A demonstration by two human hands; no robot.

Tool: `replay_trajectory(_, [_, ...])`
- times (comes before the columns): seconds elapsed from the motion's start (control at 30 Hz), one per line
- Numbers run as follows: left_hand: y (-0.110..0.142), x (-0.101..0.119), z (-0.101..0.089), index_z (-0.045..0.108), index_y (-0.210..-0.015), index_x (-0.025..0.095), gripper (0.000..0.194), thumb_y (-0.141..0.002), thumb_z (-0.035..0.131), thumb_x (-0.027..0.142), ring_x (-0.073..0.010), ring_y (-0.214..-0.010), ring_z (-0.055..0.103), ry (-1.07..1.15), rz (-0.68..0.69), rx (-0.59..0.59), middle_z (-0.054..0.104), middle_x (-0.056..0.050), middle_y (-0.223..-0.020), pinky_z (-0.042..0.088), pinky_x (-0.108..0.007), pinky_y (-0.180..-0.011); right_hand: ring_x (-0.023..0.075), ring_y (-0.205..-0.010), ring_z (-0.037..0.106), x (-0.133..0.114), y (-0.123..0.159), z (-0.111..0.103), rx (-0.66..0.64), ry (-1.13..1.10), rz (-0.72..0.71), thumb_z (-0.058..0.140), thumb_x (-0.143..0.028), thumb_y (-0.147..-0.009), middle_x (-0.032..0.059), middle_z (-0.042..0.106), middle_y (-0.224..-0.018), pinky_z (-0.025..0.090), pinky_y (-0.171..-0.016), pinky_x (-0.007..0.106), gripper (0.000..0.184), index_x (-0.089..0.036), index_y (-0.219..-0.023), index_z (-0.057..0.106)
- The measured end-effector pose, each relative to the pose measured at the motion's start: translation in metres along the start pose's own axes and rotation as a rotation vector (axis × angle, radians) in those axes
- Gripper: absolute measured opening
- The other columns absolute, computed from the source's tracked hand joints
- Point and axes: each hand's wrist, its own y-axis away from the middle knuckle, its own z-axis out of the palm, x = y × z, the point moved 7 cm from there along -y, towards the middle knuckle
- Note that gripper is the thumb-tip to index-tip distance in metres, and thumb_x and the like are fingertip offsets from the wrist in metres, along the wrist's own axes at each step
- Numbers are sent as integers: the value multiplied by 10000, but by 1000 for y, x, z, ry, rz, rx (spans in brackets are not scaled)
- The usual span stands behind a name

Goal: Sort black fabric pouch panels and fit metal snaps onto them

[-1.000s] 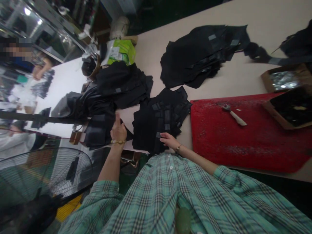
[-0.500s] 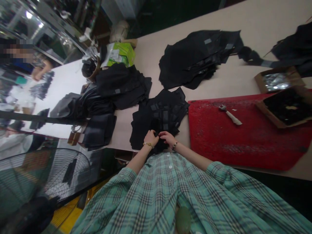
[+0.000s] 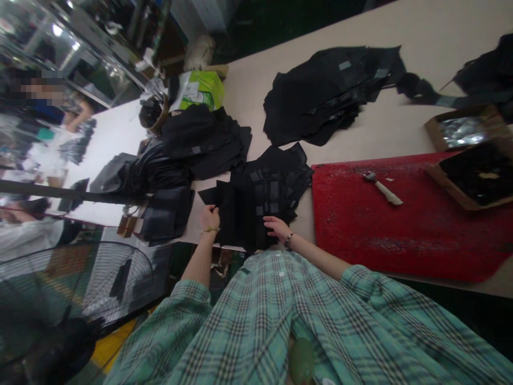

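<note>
Before me on the table lies a stack of black fabric pieces [image 3: 274,188] with grey rectangular patches. My left hand [image 3: 209,218] is closed on the left edge of one black fabric piece [image 3: 226,208], drawn out to the left over the stack. My right hand [image 3: 278,229] rests on the near part of the stack, fingers stretched out and a little apart. Left of my left hand sits a pile of folded dark pieces [image 3: 165,214].
A red board [image 3: 360,230] at right carries a white-handled tool [image 3: 385,190]. Two open boxes [image 3: 467,131] stand beyond it. More black stacks [image 3: 316,96] lie farther back, near a green bag [image 3: 204,88]. A fan [image 3: 80,299] stands at lower left; a co-worker [image 3: 76,112] sits beyond.
My left hand came from the left to the stack beside my right hand, then moved back left with a black fabric piece. My right hand has stayed nearly in place.
</note>
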Motion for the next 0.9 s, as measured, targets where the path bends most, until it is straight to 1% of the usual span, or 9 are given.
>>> replay_trajectory(0.1, [-15, -14, -55, 671, -1056, 205, 250, -904, 544, 357, -265, -919, 667, -100, -27, 203, 719, -101, -993, 489, -373, -839, 192, -1107, 583, 0, 1, -1, 3, 18, -2, 595, -226, -799, 64, 627, -1261, 495, -766, 267, 350, -232, -1147, 631])
replay_trajectory(0.17, [-10, -4, -66, 637, -1103, 211, 259, -924, 516, 352, -269, -897, 665, -155, 8, 283, 707, -101, -933, 484, -365, -812, 197, -1165, 567, -1, 2, 0, 7, 38, -10, 596, -227, -807, 77, 593, -1330, 496, -802, 278, 410, -235, -1217, 595])
replay_trajectory(0.23, [3, 24, -47, 614, -1148, 223, 266, -957, 450, 309, -247, -904, 664, -176, 147, 230, 694, -99, -951, 481, -330, -793, 198, -1214, 546, -1, 4, 4, 17, 48, -25, 610, -222, -806, 102, 522, -1426, 496, -822, 283, 537, -245, -1333, 508])
replay_trajectory(0.33, [31, 75, 25, 652, -1120, 255, 322, -965, 375, 201, -208, -958, 661, -178, 397, -71, 688, -85, -1056, 475, -294, -820, 210, -1277, 508, -2, 6, 10, 21, 33, -59, 630, -209, -789, 131, 398, -1531, 509, -806, 279, 713, -264, -1450, 368])
replay_trajectory(0.4, [47, 95, 70, 682, -1094, 246, 304, -958, 410, 226, -206, -994, 658, -139, 418, -255, 696, -83, -1088, 474, -297, -857, 226, -1297, 490, -4, 6, 15, 17, 20, -96, 638, -196, -769, 125, 369, -1552, 521, -785, 277, 737, -270, -1452, 370])
replay_trajectory(0.47, [53, 101, 98, 695, -1088, 218, 287, -938, 494, 357, -221, -1022, 655, -56, 340, -343, 707, -93, -1091, 476, -306, -884, 232, -1277, 505, -9, 4, 21, -16, 10, -155, 643, -160, -731, 102, 403, -1535, 530, -773, 272, 738, -276, -1425, 420])
replay_trajectory(0.6, [52, 95, 105, 678, -1137, 200, 369, -880, 577, 445, -250, -1036, 656, 54, 207, -348, 715, -104, -1089, 478, -328, -900, 216, -1204, 562, -12, 1, 37, -176, -7, -218, 631, -68, -648, 69, 527, -1436, 546, -791, 270, 743, -270, -1353, 515])
replay_trajectory(0.77, [52, 79, 82, 363, -1479, 207, 541, -941, 424, 216, -245, -1029, 665, 49, 182, -174, 686, -129, -1143, 472, -340, -905, 237, -1264, 521, -3, -3, 24, -48, 41, -189, 654, -106, -668, 96, 516, -1433, 552, -805, 287, 738, -235, -1377, 493])
replay_trajectory(0.9, [59, 79, 95, 603, -1265, 256, 394, -969, 348, 209, -223, -1075, 637, -28, 300, -253, 656, -104, -1169, 473, -322, -917, 242, -1281, 501, -2, -3, 20, 17, 27, -200, 646, -120, -671, 93, 475, -1466, 549, -794, 287, 743, -251, -1382, 478])
